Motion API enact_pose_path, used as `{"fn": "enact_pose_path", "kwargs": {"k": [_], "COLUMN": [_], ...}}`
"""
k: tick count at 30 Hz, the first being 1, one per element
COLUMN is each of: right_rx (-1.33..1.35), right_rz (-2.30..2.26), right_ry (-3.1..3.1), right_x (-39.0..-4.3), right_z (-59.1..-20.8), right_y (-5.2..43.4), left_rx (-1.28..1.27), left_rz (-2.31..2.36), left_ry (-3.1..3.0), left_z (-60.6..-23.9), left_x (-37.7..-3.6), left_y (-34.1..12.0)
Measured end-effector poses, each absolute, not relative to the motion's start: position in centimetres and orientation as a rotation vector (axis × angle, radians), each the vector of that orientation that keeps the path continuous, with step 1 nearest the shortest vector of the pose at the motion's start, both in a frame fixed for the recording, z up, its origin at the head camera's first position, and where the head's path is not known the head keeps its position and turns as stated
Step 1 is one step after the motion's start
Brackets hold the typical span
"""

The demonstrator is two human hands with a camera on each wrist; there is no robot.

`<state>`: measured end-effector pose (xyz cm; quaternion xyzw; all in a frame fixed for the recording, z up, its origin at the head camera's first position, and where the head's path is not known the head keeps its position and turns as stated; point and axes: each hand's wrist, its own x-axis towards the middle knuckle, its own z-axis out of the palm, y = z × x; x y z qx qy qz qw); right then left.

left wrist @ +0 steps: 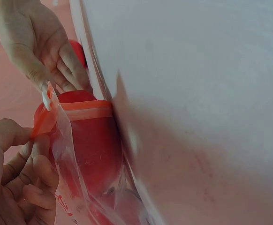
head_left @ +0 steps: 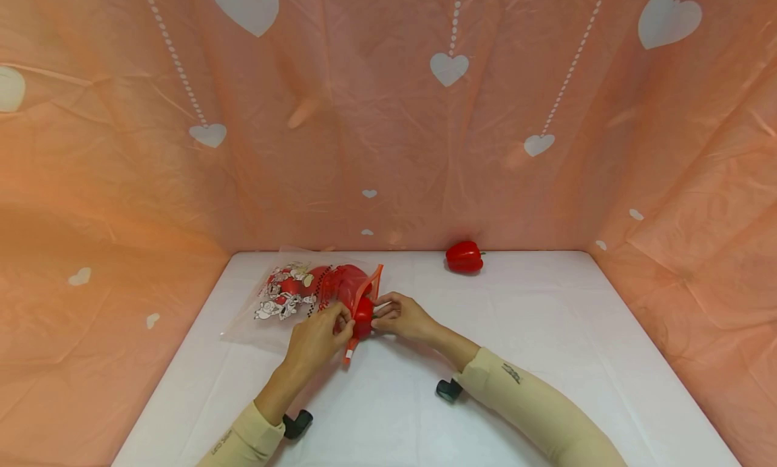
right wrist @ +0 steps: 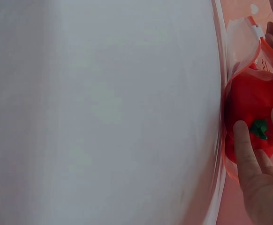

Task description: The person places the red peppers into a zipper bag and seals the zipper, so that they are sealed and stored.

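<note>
A clear zip bag [head_left: 243, 322] with an orange-red edge and printed cartoon figures lies left of centre, its mouth towards the right. Red bell peppers [head_left: 349, 281] show through its plastic. At the mouth, another red bell pepper [right wrist: 254, 98] sits partly inside, its green stem facing out. My left hand [head_left: 318, 335] pinches the bag's orange edge between thumb and fingers. My right hand [head_left: 403, 318] touches the stem end of that pepper with nearly straight fingers, thumb and fingers on either side of the stem. A white slider [right wrist: 258, 31] sits at one end of the edge.
One more red bell pepper [head_left: 464, 258] lies near the back edge of the white table [head_left: 516, 318], right of the bag. Orange cloth [head_left: 388, 150] with white hearts hangs behind and at both sides. Dark wrist devices [head_left: 449, 390] are worn at both sleeves.
</note>
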<state>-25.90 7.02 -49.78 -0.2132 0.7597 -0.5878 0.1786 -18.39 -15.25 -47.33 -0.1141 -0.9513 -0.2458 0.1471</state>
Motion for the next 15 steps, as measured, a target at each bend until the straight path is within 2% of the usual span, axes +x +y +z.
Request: {"fn": "enact_pose_path", "kwargs": {"k": [15], "right_rx": [-0.575], "right_rz": [-1.694], "right_ry": [2.113], "right_x": [-26.0], "right_z": [-50.05], "right_y": [6.14], "left_rx": [-0.348], "left_rz": [-0.69], "left_ry": [-2.725], "left_z": [-47.33], "left_x": [-18.37], "left_y": [-15.18]}}
